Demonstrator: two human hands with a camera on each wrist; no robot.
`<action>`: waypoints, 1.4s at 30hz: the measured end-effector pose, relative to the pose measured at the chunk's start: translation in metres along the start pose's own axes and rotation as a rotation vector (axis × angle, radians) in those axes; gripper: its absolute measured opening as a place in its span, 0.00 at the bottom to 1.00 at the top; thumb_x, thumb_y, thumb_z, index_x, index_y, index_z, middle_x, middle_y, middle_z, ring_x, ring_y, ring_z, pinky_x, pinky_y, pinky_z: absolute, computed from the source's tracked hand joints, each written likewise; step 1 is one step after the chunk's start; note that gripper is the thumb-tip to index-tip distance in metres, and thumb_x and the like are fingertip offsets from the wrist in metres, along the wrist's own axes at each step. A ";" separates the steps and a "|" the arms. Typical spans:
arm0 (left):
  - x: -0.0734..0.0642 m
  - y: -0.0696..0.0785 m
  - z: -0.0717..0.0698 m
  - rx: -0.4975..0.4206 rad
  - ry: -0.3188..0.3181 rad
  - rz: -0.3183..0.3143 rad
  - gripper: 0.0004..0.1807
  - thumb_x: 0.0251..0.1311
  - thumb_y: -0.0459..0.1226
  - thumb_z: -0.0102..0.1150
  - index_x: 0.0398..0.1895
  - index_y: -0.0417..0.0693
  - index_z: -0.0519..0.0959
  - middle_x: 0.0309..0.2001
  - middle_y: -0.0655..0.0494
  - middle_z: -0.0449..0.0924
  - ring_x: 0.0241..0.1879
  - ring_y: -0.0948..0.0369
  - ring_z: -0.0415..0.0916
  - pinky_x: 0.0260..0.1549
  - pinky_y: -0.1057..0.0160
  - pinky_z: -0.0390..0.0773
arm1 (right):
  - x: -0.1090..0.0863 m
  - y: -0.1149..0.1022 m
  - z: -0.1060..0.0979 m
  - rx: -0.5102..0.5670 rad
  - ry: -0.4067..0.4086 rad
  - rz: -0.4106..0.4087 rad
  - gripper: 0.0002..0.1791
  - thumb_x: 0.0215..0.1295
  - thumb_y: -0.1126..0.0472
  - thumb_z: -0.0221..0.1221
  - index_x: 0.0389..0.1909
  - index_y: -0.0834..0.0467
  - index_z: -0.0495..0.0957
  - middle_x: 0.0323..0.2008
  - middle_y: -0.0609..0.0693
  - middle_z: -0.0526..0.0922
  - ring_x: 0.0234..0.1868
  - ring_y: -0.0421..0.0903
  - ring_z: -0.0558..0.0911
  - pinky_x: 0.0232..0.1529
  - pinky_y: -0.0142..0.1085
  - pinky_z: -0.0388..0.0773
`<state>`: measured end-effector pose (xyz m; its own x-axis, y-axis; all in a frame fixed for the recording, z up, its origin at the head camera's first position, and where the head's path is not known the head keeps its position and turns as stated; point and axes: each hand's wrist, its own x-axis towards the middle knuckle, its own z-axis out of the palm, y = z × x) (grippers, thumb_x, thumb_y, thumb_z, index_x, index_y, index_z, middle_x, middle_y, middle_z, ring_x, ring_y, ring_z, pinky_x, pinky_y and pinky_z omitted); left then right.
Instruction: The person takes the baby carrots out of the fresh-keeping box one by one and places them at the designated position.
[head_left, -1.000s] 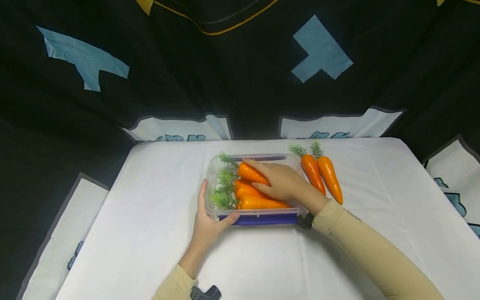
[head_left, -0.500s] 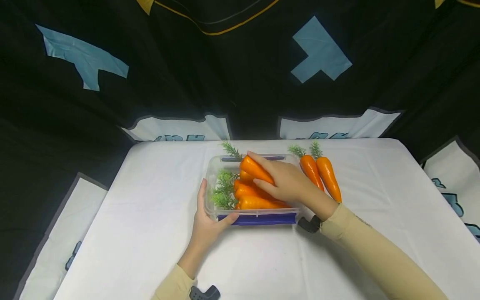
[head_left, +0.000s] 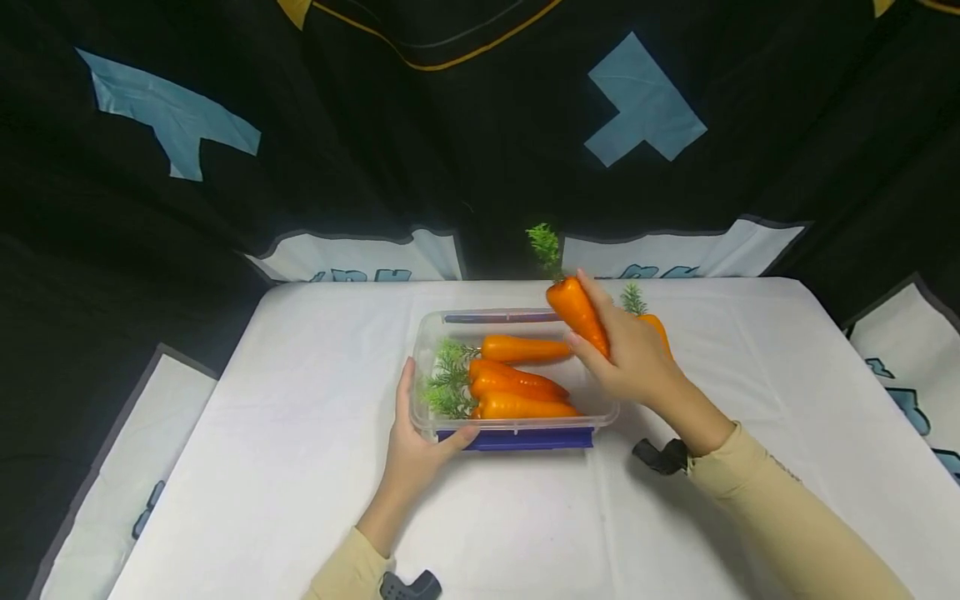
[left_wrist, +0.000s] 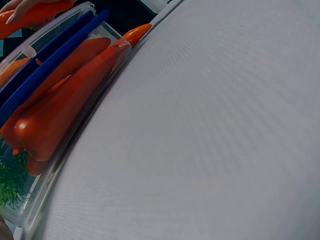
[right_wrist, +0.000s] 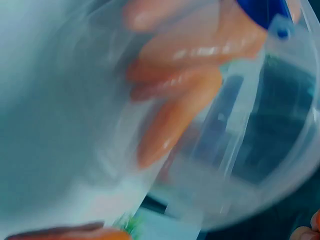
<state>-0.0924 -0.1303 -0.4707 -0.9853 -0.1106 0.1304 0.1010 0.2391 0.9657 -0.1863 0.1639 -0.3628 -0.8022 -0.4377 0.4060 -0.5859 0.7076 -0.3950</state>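
A clear plastic food container [head_left: 606, 410] with blue latches [head_left: 528, 438] stands on the table, holding several orange carrots [head_left: 525, 407] with green leafy tops [head_left: 448, 379] pointing left. My left hand [head_left: 416, 446] grips its front left corner, thumb on the front side and fingers along the left wall. Above the container's right end, my right hand [head_left: 637, 354] holds a carrot [head_left: 579, 312], leaves up and tilted left. That raised carrot also shows at the top left of the left wrist view. Behind the right hand, another carrot [head_left: 654, 327] lies partly hidden on the table.
A white cloth [head_left: 510, 525] covers the table. Black curtain [head_left: 465, 167] with blue patches hangs behind its far edge. In the right wrist view, a carrot [right_wrist: 107, 234] lies at the bottom left, beyond the container wall.
My right hand has lifted a carrot out of the container and carried it right, turning its leaves upward. One table carrot is now hidden from the head view. The left hand has stayed put.
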 end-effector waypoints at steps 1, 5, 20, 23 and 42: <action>0.000 0.000 0.000 0.002 -0.001 -0.001 0.66 0.46 0.43 0.79 0.79 0.73 0.39 0.80 0.64 0.39 0.79 0.53 0.42 0.73 0.35 0.51 | -0.003 0.004 -0.002 -0.004 0.024 0.006 0.44 0.69 0.49 0.56 0.80 0.46 0.44 0.36 0.56 0.81 0.28 0.48 0.76 0.26 0.37 0.74; 0.000 -0.002 0.000 0.009 -0.002 -0.006 0.66 0.45 0.43 0.79 0.79 0.73 0.39 0.80 0.65 0.38 0.79 0.52 0.42 0.73 0.34 0.51 | -0.013 0.019 -0.009 -0.018 0.085 0.049 0.46 0.68 0.50 0.56 0.80 0.47 0.42 0.42 0.60 0.82 0.30 0.52 0.78 0.29 0.43 0.78; 0.002 -0.003 0.001 -0.012 -0.008 -0.002 0.66 0.46 0.43 0.79 0.78 0.79 0.38 0.80 0.66 0.38 0.79 0.53 0.42 0.74 0.36 0.51 | -0.046 0.068 -0.031 -0.049 0.119 0.215 0.44 0.72 0.52 0.51 0.81 0.49 0.37 0.51 0.70 0.78 0.35 0.61 0.78 0.35 0.57 0.80; 0.002 -0.003 0.001 -0.011 -0.006 0.005 0.66 0.46 0.43 0.79 0.79 0.75 0.39 0.80 0.66 0.39 0.79 0.53 0.43 0.74 0.37 0.51 | -0.050 0.078 -0.035 -0.053 0.123 0.263 0.44 0.73 0.51 0.51 0.81 0.50 0.37 0.50 0.71 0.77 0.35 0.62 0.78 0.35 0.58 0.78; 0.000 0.001 0.001 -0.027 0.001 0.008 0.66 0.47 0.42 0.79 0.79 0.74 0.39 0.81 0.62 0.39 0.79 0.52 0.44 0.74 0.38 0.54 | -0.076 0.139 -0.032 0.088 -0.111 0.463 0.47 0.78 0.44 0.41 0.75 0.47 0.13 0.68 0.79 0.56 0.58 0.74 0.67 0.59 0.74 0.62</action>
<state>-0.0926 -0.1289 -0.4699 -0.9843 -0.1099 0.1384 0.1125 0.2142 0.9703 -0.2033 0.3129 -0.4224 -0.9856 -0.1474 0.0825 -0.1677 0.7944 -0.5838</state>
